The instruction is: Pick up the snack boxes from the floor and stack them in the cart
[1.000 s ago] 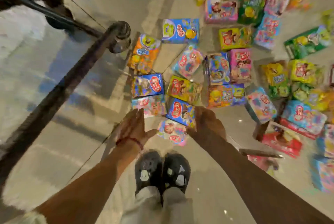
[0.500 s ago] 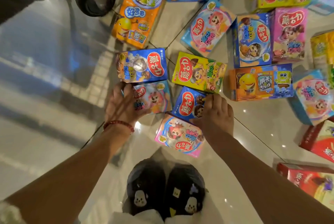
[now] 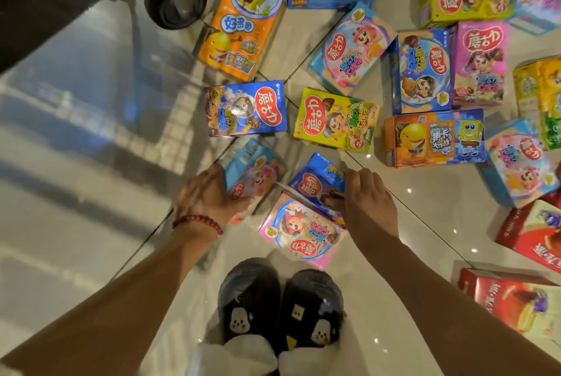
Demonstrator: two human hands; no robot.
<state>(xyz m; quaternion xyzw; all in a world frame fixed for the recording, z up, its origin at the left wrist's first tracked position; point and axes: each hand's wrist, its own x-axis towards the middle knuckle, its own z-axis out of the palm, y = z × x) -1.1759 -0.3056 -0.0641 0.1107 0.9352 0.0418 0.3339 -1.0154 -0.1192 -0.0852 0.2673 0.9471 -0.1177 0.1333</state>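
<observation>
Now-tilted boxes (image 3: 255, 175) in both hands (image 3: 209, 193)

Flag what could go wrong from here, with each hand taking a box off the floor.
1. The left hand holds the light blue box by one edge while it is tilted; it could slip from so shallow a grip.
2. The dark blue box in the right hand overlaps the pink box; lifting may drag or flip that one.
3. The pink box lies just ahead of the slippers, so a step forward could crush it.
</observation>
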